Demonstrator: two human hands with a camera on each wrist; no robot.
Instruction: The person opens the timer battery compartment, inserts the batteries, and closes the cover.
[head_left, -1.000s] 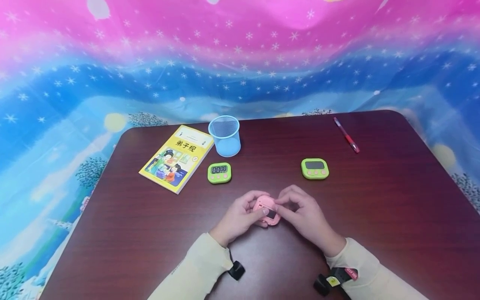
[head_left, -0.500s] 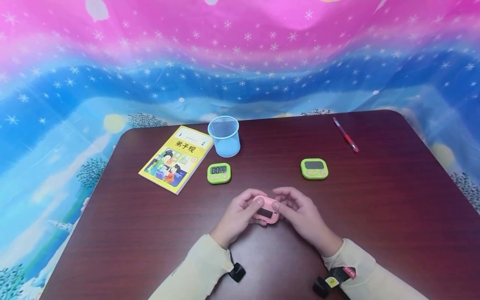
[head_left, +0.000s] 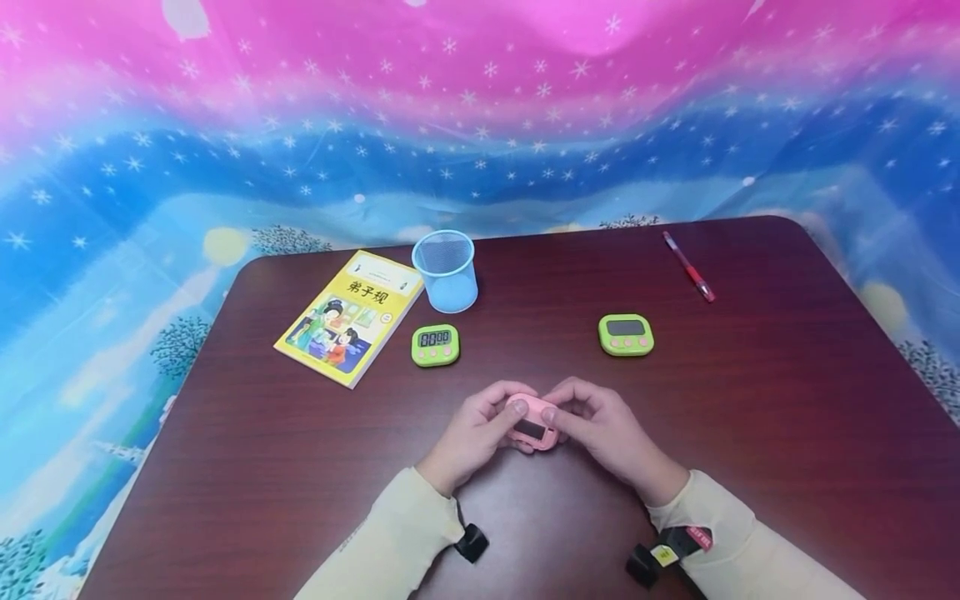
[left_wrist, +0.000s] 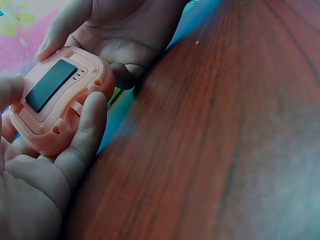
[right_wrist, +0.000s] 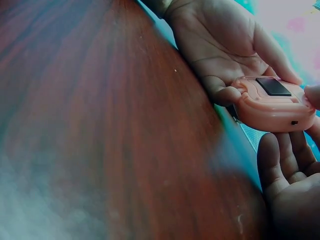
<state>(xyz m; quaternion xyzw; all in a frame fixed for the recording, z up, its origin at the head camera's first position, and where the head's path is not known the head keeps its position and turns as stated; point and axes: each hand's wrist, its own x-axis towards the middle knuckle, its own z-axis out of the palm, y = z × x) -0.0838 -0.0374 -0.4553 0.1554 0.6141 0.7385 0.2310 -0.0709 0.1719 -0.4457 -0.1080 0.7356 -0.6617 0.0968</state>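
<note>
Between both hands, above the table, is a pink digital timer (head_left: 534,407), its back turned up. A dark strip (left_wrist: 51,85) and small slots show on that back in the left wrist view. My left hand (head_left: 471,427) holds the timer's left side, thumb on top and fingers curled beneath. On the opposite side, my right hand (head_left: 611,429) pinches the edge, its thumb on the back near the upper right corner. A small black switch (right_wrist: 294,122) is visible on the timer's side in the right wrist view. The timer's front is hidden.
Beyond the hands lie two green timers, a left one (head_left: 435,346) showing digits and a right one (head_left: 626,335) with a blank screen. A yellow book (head_left: 350,318), a blue mesh pen cup (head_left: 452,287) and a red pen (head_left: 688,267) are farther back on the dark table (head_left: 225,467).
The pink timer has turned slightly, baring more of its dark strip. My left thumb has shifted up toward its upper left; my right fingers moved along its edge. The head view shifted a little.
</note>
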